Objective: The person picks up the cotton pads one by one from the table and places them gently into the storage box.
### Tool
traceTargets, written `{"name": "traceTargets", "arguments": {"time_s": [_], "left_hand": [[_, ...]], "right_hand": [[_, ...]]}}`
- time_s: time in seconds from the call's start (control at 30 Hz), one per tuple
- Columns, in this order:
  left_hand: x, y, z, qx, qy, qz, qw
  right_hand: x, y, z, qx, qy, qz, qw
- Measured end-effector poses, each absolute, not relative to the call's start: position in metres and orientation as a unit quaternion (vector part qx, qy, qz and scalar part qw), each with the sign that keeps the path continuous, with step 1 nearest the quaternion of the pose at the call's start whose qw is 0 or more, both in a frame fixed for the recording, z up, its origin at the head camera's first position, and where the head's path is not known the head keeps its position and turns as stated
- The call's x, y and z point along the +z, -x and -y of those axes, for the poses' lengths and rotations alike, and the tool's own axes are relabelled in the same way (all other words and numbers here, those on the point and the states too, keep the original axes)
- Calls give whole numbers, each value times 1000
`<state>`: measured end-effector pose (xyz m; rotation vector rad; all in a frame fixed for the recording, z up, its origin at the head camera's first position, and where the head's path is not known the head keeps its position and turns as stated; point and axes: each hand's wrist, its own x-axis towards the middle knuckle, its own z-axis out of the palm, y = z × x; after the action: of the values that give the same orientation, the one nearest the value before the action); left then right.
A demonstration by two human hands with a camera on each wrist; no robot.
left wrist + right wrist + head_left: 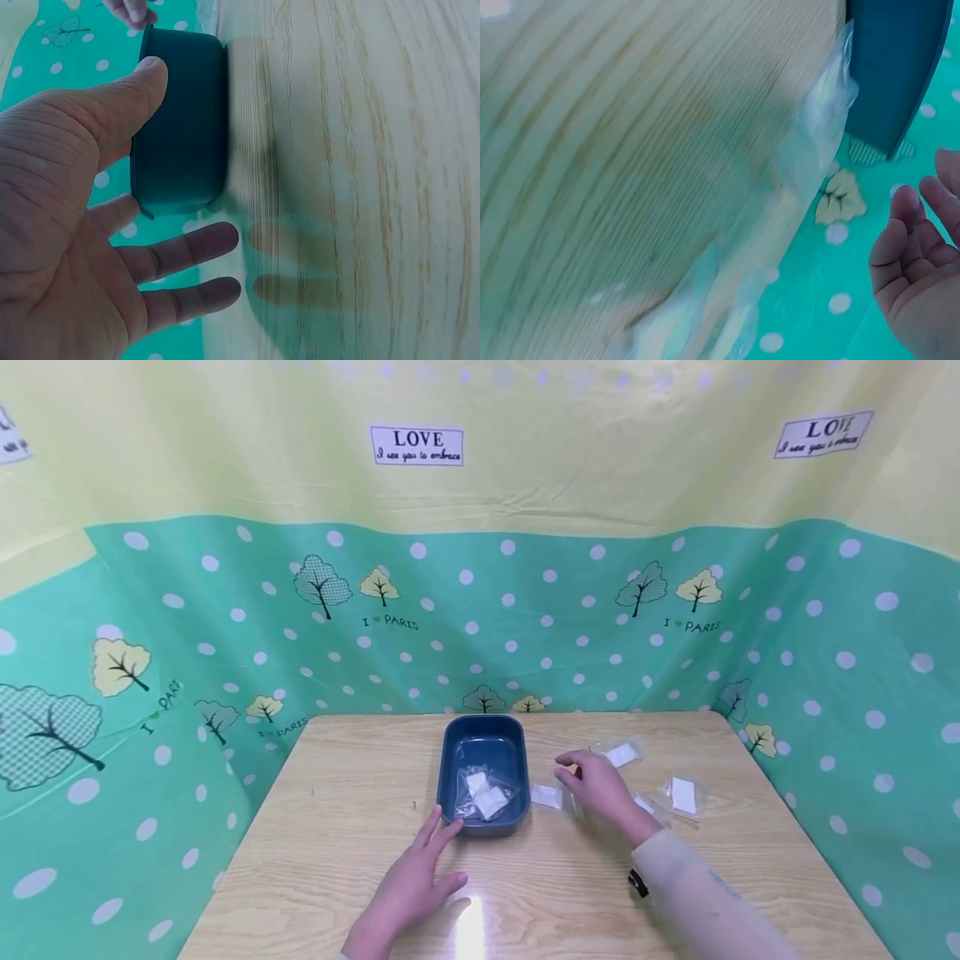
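A dark blue rectangular tray (487,745) sits on the table, with clear plastic bags holding small white pieces (491,802) in its near half. My left hand (411,881) is at the tray's near left corner, fingers spread and index fingertip right at the rim. In the left wrist view, the thumb of this hand (67,217) overlaps the tray's side. My right hand (597,787) hovers right of the tray with loosely bent fingers and nothing between them. Just left of it lies a flat clear bag with a white piece (546,796), close against the tray's wall.
More clear bags with white pieces lie to the right: one behind the right hand (622,754), one farther right (683,795), and another partly hidden under the right wrist (643,804). A green and yellow printed curtain (510,610) surrounds the wooden table (360,777).
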<state>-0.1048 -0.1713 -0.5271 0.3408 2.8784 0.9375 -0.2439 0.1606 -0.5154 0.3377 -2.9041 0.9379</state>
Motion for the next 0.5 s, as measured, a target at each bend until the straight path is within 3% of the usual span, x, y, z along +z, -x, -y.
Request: {"name": "traceTargets", "arguments": {"time_s": [0.37, 0.5], "left_hand": [[-529, 105, 172, 308, -110, -944, 46], [-531, 107, 171, 306, -110, -945, 46]], "right_hand": [[-531, 240, -160, 264, -155, 952, -23], [-536, 239, -154, 234, -191, 953, -21]]}}
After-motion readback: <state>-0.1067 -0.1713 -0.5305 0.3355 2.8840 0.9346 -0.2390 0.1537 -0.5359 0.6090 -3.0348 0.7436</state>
